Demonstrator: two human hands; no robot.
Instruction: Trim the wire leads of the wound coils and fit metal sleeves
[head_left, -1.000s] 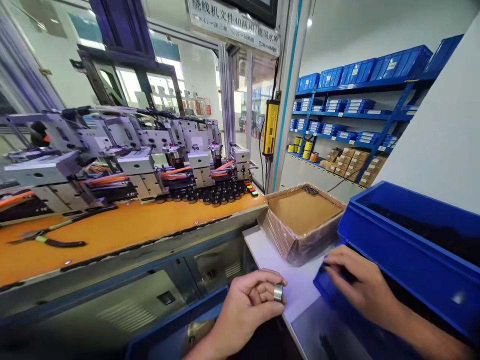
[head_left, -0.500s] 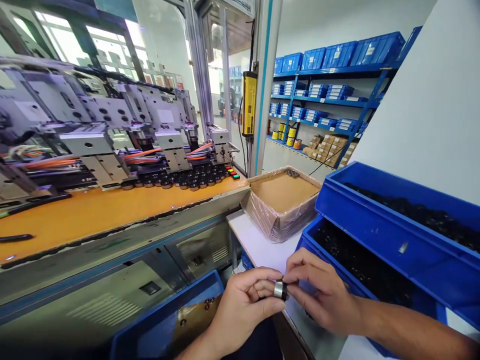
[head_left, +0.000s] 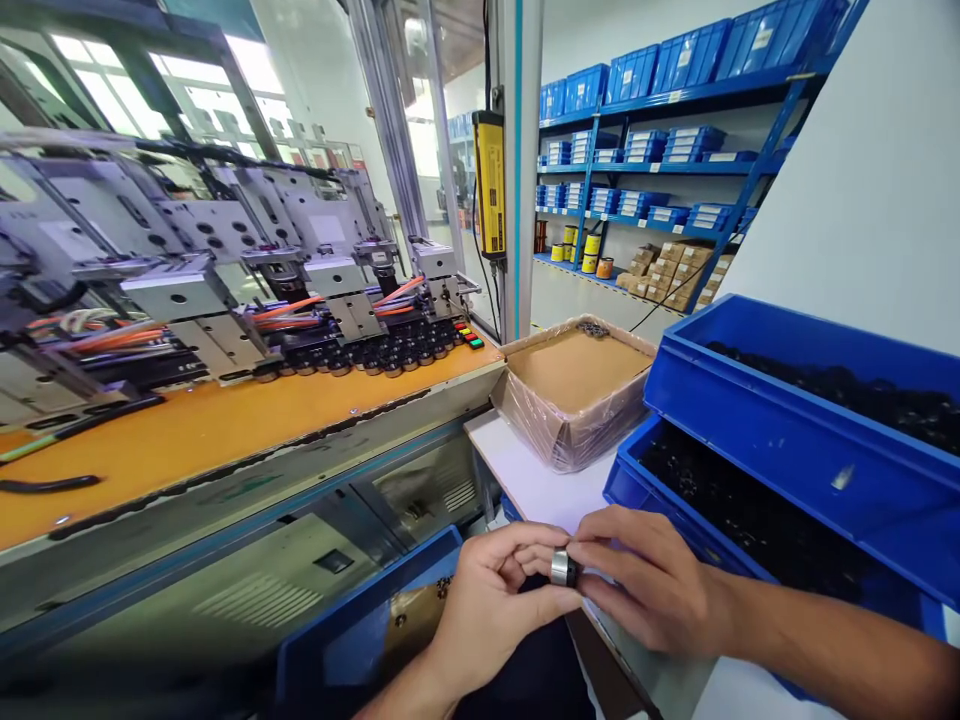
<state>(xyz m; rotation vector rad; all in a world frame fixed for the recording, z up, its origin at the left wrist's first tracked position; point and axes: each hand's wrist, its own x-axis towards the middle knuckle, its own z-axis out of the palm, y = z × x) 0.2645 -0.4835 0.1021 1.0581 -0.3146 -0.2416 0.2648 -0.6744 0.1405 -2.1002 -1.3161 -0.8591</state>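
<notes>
Between my two hands is a small round part, a silver metal ring with a black piece [head_left: 561, 568] at its right side. My left hand [head_left: 499, 595] is closed on it, with the thumb below and the fingers above and behind. From the right, the fingertips of my right hand [head_left: 652, 580] press together at the black side of the part. Whether a separate small piece sits in those right fingertips is hidden. Both hands are above the gap beside the white table [head_left: 517, 470], left of the lower blue bin [head_left: 626, 470].
Two stacked blue bins, the upper bin [head_left: 757, 430] on top, hold black parts at right. A plastic-lined carton [head_left: 555, 430] stands on the white table. Black round parts [head_left: 397, 350] line the orange bench [head_left: 247, 430] by the machine. Below left is a blue crate [head_left: 330, 625].
The view has shifted slightly, so the bench and bins sit a little differently. My right fingers have closed in further around the black side of the part; my left hand keeps its grip.
</notes>
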